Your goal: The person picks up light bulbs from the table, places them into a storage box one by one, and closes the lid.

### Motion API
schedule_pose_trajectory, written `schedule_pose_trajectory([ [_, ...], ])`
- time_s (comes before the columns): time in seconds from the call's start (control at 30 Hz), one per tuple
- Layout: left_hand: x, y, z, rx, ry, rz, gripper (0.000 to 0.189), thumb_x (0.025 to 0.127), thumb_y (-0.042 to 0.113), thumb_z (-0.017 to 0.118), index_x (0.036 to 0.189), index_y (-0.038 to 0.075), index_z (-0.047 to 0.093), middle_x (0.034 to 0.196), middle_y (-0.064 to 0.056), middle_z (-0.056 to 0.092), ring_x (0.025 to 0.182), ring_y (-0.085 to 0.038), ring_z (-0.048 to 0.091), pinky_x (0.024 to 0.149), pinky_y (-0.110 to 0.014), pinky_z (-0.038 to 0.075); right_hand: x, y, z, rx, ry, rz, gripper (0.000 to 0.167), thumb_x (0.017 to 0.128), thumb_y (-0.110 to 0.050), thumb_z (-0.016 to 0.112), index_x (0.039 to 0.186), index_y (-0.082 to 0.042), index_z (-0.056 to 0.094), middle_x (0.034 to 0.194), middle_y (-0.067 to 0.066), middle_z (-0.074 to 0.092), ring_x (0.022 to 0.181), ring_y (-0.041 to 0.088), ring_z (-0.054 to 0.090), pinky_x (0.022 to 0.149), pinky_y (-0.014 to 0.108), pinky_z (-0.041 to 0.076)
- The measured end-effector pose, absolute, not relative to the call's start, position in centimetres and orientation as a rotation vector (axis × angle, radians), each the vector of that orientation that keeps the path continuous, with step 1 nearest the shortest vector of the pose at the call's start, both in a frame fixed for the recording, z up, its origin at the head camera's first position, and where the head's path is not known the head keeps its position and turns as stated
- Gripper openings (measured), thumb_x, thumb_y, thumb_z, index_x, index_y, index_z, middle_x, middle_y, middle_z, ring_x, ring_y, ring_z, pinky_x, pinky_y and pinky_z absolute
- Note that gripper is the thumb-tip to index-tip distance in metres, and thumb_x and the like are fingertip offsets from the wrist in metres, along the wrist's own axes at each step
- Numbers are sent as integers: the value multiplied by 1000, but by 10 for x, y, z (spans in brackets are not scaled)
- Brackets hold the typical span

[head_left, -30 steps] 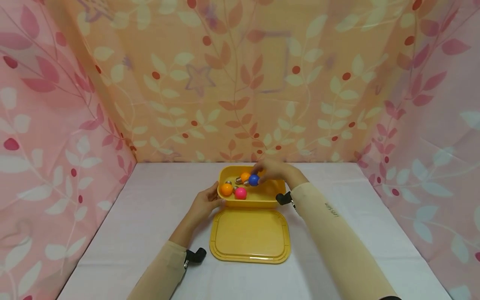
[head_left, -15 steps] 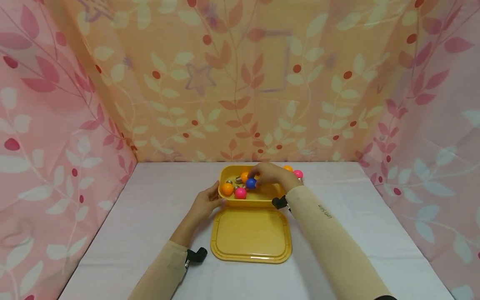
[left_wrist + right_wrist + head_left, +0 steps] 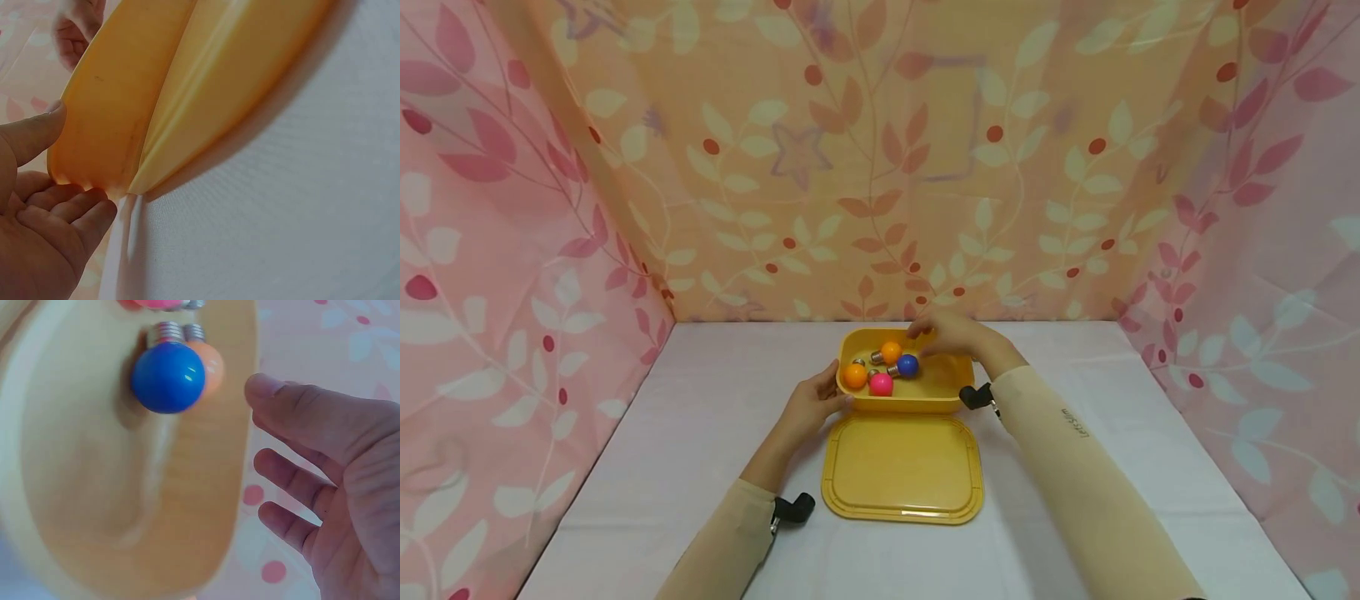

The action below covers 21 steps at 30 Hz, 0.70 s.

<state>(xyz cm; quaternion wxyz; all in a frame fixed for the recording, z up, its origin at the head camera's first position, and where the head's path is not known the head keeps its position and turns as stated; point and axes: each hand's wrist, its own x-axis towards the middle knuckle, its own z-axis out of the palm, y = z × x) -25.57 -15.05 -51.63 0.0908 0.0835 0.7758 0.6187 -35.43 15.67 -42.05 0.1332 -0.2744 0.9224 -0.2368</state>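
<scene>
A yellow plastic box [image 3: 904,405] stands on the white table. Inside it, toward the left, lie an orange light bulb [image 3: 854,376], a pink light bulb [image 3: 881,385], a second orange light bulb [image 3: 891,352] and a blue light bulb [image 3: 907,365]. My left hand [image 3: 811,405] grips the box's left end, thumb at the front corner and fingers against the side. Over the back right of the box is my right hand [image 3: 951,333], fingers parted and holding nothing. In the right wrist view its thumb [image 3: 265,387] is apart from the blue bulb.
The box's yellow lid [image 3: 902,468] lies flat just in front of it. Behind the table hangs a patterned orange cloth [image 3: 880,167], with pink cloths at both sides. My right arm hides the area right of the box, where a bit of metal bulb base shows.
My right hand lowered the blue bulb among the others, let go of it and drew back up and to the right. My left hand has stayed on the box.
</scene>
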Motion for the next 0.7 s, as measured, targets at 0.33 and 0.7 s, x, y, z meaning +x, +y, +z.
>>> schedule_pose_trajectory([
  [0.33,-254,-150,-514,265,2305,1838,83,94,13,75,162,12,27,164,-8,36,147,-20,42,113,-33,42,-354,191,-411,-745,2774,-798,37,92,-21,79,128,-19,71,132,6,67,130,33,56,114,57,44],
  [0.7,-254,-150,-515,249,2307,1829,84,94,14,76,162,13,27,164,-8,36,147,-21,42,113,-34,42,-350,228,-411,-692,2924,-828,44,90,-19,80,130,-5,69,126,12,72,122,36,61,110,58,47],
])
